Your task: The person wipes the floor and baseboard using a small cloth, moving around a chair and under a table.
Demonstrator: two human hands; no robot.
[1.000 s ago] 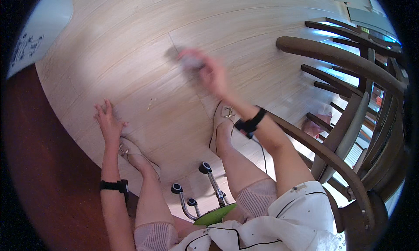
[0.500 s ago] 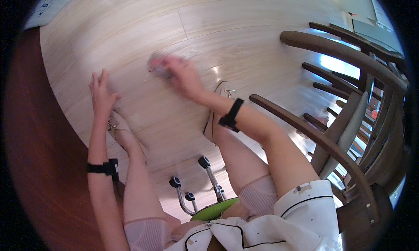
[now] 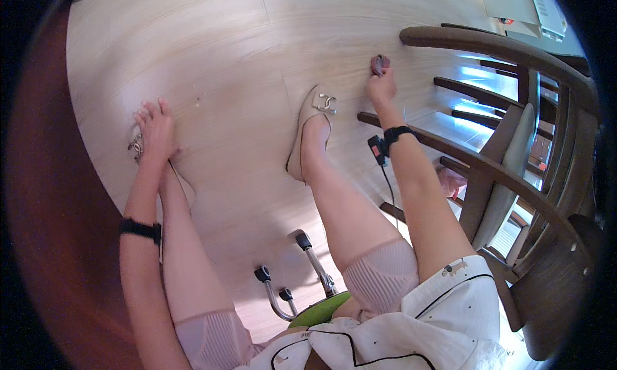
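Note:
My right hand [image 3: 383, 87] is stretched out over the floor, fingers closed around a small, crumpled-looking mauve and grey bundle [image 3: 380, 65]; its exact kind does not show. Fingers spread, my left hand [image 3: 157, 129] holds nothing and hovers over or rests by my left foot; I cannot tell whether it touches the shoe. That beige flat shoe [image 3: 185, 187] is partly hidden by the hand and forearm. My right foot wears a matching flat [image 3: 297, 145] with a metal ornament. Tiny specks [image 3: 198, 98] lie on the pale wood-look floor [image 3: 238, 138] between the hands.
Dark wooden chairs [image 3: 475, 154] crowd the right side, close to my right forearm. A reddish-brown furniture panel [image 3: 51, 196] borders the left. The metal legs [image 3: 308, 261] of a green seat [image 3: 318, 311] stand below me. A small black box with a cable [image 3: 378, 149] hangs at my right wrist.
My right hand has swept to the right with the mauve bundle, away from the floor's middle to near the chairs. The left hand has shifted slightly, its fingers still spread.

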